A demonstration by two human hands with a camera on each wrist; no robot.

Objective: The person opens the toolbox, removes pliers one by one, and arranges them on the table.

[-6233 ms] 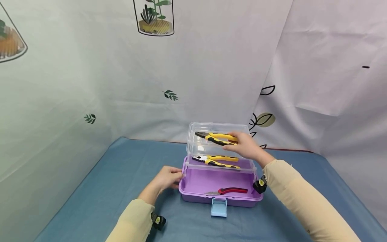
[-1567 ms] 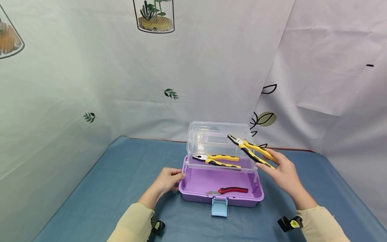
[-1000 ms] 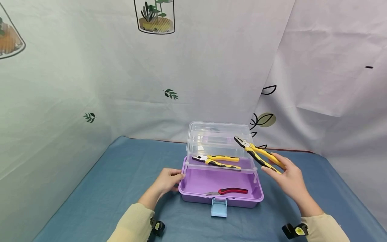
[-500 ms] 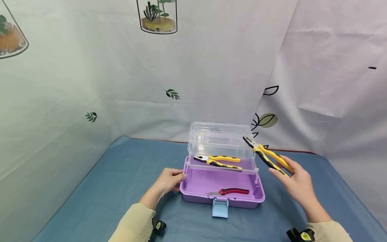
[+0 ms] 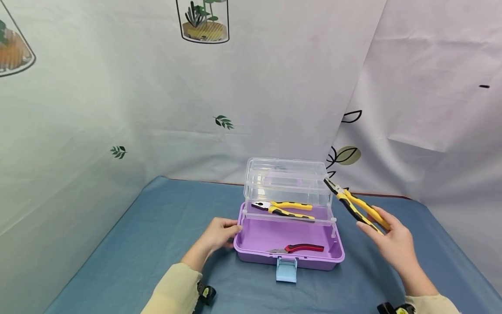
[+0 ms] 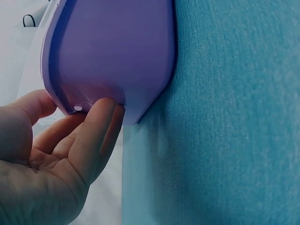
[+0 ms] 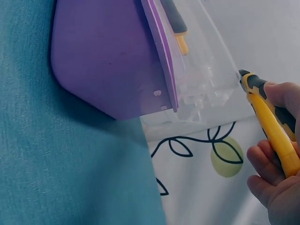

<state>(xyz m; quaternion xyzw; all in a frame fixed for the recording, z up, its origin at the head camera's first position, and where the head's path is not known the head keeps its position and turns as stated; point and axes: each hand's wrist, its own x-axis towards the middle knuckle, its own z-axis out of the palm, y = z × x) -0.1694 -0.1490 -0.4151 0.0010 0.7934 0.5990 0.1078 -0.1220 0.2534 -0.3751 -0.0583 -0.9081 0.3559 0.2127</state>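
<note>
A purple toolbox [image 5: 259,233] stands on the blue cloth with its clear lid [image 5: 286,174] raised. At its left end, my left hand [image 5: 215,235] pinches the rim, thumb on top and fingers against the outer wall [image 6: 117,47]. My right hand [image 5: 398,244] holds yellow-and-black combination pliers [image 5: 354,206] by the handles, up in the air right of the box. Their dark jaws point up and left, near the lid's right edge. A similar pair of pliers [image 5: 290,210] lies in the clear upper tray. Red-and-black handled pliers [image 5: 303,247] lie on the box floor.
A light-blue latch [image 5: 286,270] hangs down at the toolbox front. Blue cloth [image 5: 157,244] covers the table all round. Behind and at both sides hangs a pale curtain [image 5: 274,87] with printed plants.
Several seconds ago the right hand held the pliers over the tray. It has since carried them right and nearer to me, still drifting right in the last second. The left hand keeps its place.
</note>
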